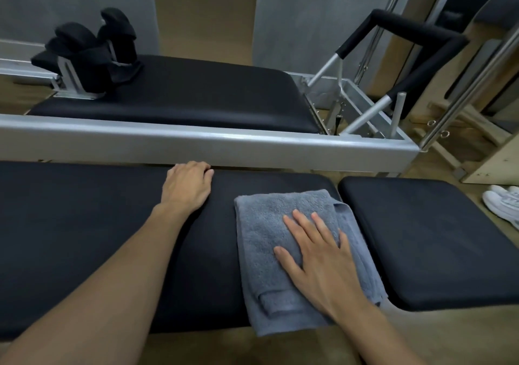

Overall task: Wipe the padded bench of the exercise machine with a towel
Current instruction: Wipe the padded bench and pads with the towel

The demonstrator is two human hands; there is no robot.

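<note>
A long black padded bench (pixel 84 224) runs across the near part of the view. A folded grey-blue towel (pixel 264 235) lies on its right end, hanging a little over the near edge. My right hand (pixel 317 255) presses flat on the towel, fingers spread, palm down. My left hand (pixel 186 186) rests on the bench's far edge, to the left of the towel, fingers curled over the rim; it holds no object.
A second black pad (pixel 427 241) sits to the right across a narrow gap. Behind stands a reformer machine with a grey metal frame (pixel 196 143), black carriage (pixel 196 92), shoulder rests (pixel 90 53) and a padded foot bar (pixel 415 36). White shoes (pixel 502 202) lie on the floor at far right.
</note>
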